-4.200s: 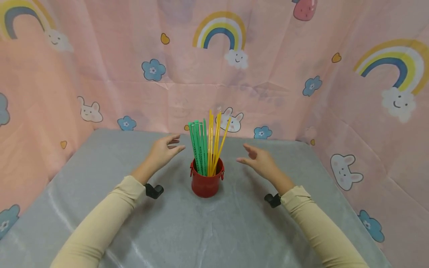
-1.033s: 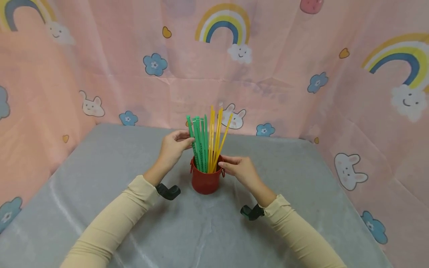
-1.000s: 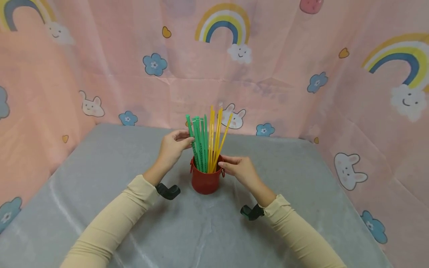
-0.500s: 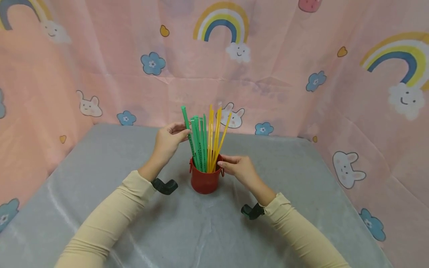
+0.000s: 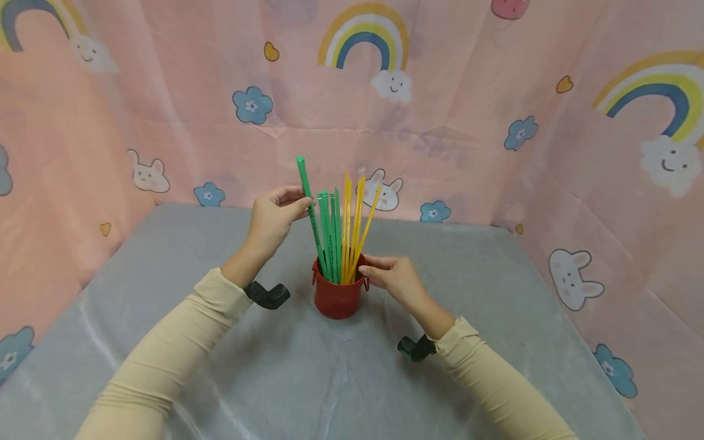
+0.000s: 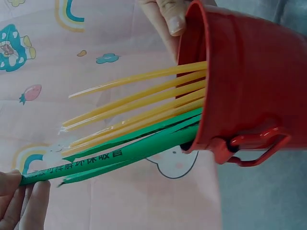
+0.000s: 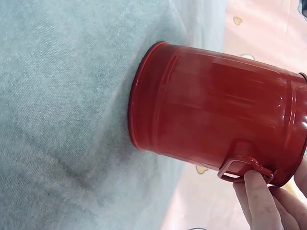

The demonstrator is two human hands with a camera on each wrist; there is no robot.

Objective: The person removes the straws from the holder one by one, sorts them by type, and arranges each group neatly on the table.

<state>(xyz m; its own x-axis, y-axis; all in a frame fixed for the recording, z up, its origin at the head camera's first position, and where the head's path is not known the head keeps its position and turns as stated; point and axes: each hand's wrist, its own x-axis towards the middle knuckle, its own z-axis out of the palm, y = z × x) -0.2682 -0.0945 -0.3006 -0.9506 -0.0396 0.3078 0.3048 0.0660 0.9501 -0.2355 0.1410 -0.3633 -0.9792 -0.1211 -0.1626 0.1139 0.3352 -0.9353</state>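
A small red metal bucket (image 5: 337, 300) with ring handles stands upright on the table, holding several green paper-wrapped straws (image 5: 331, 235) on the left and several yellow straws (image 5: 357, 226) on the right. My left hand (image 5: 272, 217) pinches one green straw (image 5: 304, 174) between thumb and fingers. Its top rises above the others, while its lower end is still inside the bucket. Printed characters run along this straw (image 6: 96, 160) in the left wrist view. At the bucket's right rim, my right hand (image 5: 397, 278) grips the edge; its fingers (image 7: 261, 196) lie by the handle in the right wrist view.
Grey cloth covers the table (image 5: 330, 379). A pink printed curtain (image 5: 308, 146) hangs behind and along both sides. Black wrist cameras, one at the left wrist (image 5: 269, 296) and one at the right wrist (image 5: 415, 348), sit just under the sleeve cuffs.
Both hands came in from either side to the bucket. Since a second ago my left hand has drawn one green straw upward and slightly left; my right hand stays at the rim.
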